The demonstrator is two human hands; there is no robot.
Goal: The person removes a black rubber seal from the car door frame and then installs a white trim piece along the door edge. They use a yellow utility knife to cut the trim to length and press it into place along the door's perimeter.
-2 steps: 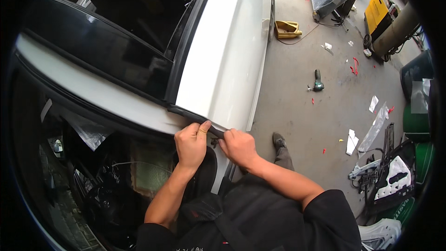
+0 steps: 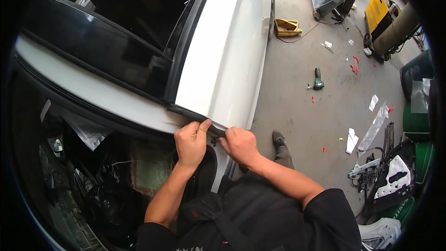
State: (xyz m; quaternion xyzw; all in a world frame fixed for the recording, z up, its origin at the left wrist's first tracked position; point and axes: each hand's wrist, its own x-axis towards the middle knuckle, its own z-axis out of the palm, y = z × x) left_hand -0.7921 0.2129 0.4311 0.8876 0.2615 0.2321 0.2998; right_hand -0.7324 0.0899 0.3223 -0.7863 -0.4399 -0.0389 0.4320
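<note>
From my remote place I look down at two bare hands, which meet a black strip [image 2: 217, 130] at the near edge of the white car door [image 2: 227, 65]. The left hand [image 2: 191, 144] has its fingers curled and its thumb pressed on top, so it pinches the strip; the right hand [image 2: 240, 145] pinches it also, with bent fingers, though I cannot tell how the hidden fingertips sit. I think the hands are so close together because the strip is narrow and bends easily, and a short grip controls it better. The piece between them lies at 2 o'clock from the left hand and at 10 o'clock from the right hand; another part runs along the edge toward 11 o'clock. A drill [image 2: 318, 80] rests on the floor [image 2: 288, 107], well apart, between 1 and 2 o'clock from the right hand.
</note>
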